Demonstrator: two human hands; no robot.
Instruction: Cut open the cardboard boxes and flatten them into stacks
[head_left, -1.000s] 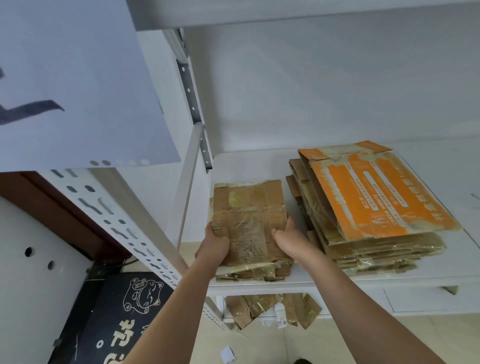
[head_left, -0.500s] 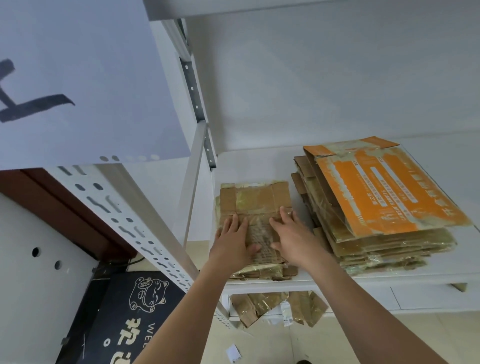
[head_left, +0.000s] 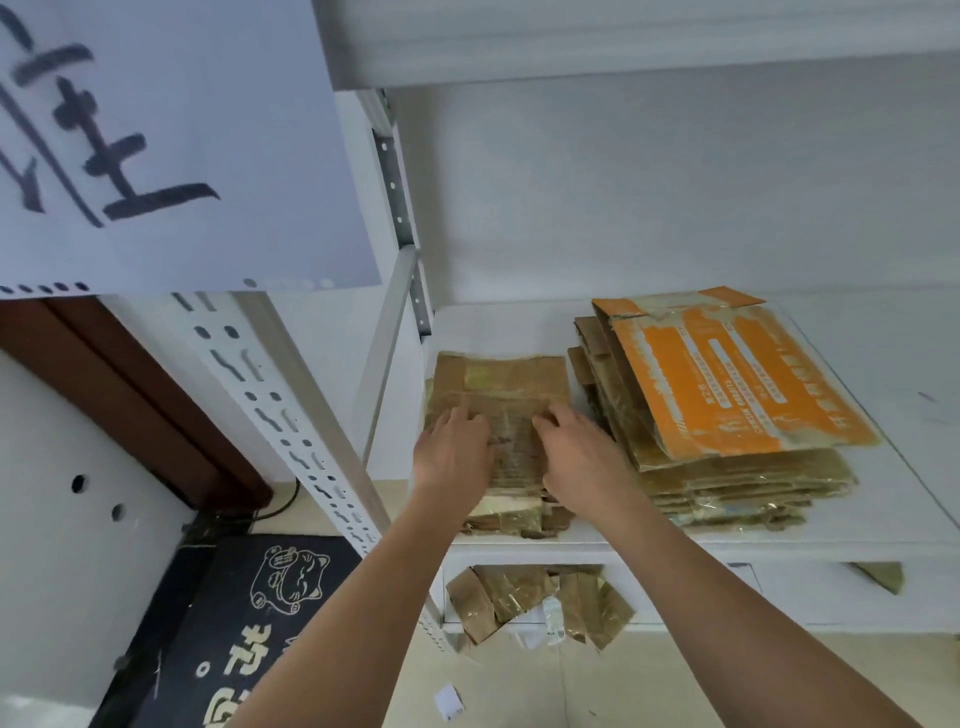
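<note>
Cardboard stack lies under both flat hands, left and right, fingers released, near the shelf edge.

Single head-worn view, wide-angle.
I look forward and down, close over a white shelf, both forearms entering from the bottom edge; no second view.

Readable text from my remote view: white paper sheet hanging at upper left carries large brush-drawn black characters, one reading "主", the other cut off by the frame edge. Orange flattened box atop the larger stack shows white print, too blurred for me to read with certainty. Dark floor mat bears a white cat drawing and partial white lettering, illegible.
</note>
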